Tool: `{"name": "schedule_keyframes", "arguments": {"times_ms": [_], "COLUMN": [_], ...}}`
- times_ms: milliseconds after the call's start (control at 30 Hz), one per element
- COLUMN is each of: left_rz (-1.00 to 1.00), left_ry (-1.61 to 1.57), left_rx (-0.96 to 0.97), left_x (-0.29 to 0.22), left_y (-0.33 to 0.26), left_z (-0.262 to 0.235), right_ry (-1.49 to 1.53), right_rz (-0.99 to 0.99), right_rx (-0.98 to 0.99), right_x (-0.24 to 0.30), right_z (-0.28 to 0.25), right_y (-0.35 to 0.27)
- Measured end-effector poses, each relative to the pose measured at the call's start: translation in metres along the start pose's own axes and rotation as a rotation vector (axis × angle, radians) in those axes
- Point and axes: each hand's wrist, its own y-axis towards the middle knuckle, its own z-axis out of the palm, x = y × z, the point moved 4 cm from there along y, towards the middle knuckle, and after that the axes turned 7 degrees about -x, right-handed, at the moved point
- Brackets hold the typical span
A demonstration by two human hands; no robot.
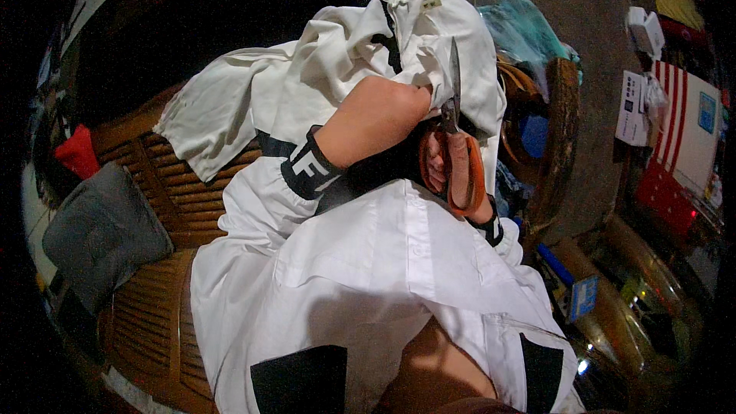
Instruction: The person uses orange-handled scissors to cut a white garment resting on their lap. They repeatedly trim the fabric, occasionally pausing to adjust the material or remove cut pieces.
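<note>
The white cloth (330, 61) lies bunched in front of the person, with one end spread left over the wooden bench (207, 176). The job in hand looks like close scissor work on the cloth. To do it well, pull the fold flat and tight, cut with small snips, and keep the left fingers away from the sharp tip. Look under the fold too, so no second layer gets caught. The left hand (372, 119) bends in across the body, back of the hand up, and curls closed on a bit of cloth; its fingertips are hidden. The right hand (452, 165) sits lower, in front of the belly, gripping the orange handles of the scissors (451, 116), with fingers inside the loops. The blades point away from the body and look shut together. I cannot tell if they touch the cloth or sit just above it. Both elbows are bent, and the hands are close together.
</note>
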Motion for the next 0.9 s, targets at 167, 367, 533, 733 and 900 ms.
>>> {"name": "schedule_keyframes", "arguments": {"times_ms": [167, 367, 533, 733, 900], "left_rz": [-0.089, -0.178, -0.276, -0.307, -0.213], "left_ry": [-0.053, -0.206, -0.539, -0.362, -0.219], "left_rx": [-0.090, -0.369, -0.331, -0.294, -0.097], "left_x": [0.008, 0.012, 0.013, 0.016, 0.001], "left_y": [0.000, 0.003, -0.002, -0.008, -0.007], "left_z": [0.003, -0.013, -0.006, 0.001, 0.011], "right_ry": [-0.174, -0.394, -0.555, -0.504, -0.078], "right_rz": [-0.086, -0.119, -0.201, -0.271, -0.175], "right_rx": [-0.071, -0.160, -0.145, 0.053, 0.043], "right_x": [0.011, 0.012, 0.008, 0.014, 0.007], "right_z": [0.004, 0.004, 0.004, 0.008, 0.002], "right_y": [0.002, 0.005, 0.007, 0.003, 0.005]}}
